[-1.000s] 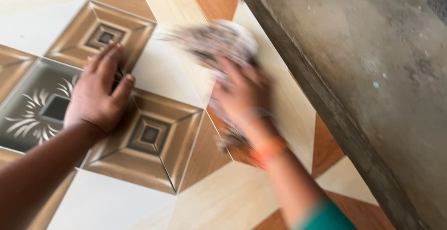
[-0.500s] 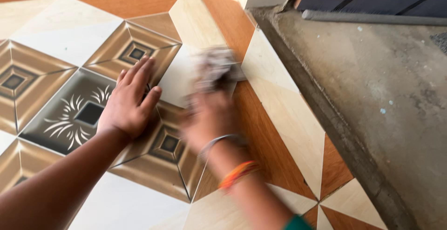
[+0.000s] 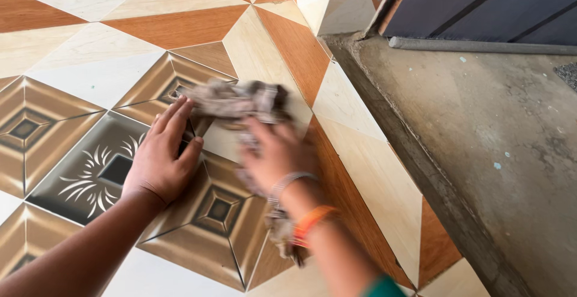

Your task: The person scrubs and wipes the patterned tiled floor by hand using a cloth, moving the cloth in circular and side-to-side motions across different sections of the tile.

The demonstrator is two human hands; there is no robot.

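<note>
Two hands (image 3: 161, 160), one rag (image 3: 231, 102) on tiles (image 3: 90, 81)

Head view, steeply down, close.

crumpled grey-brown rag (image 3: 231, 102) (dirty, motion-blurred), bunched on patterned tile floor (image 3: 72, 63)
</note>
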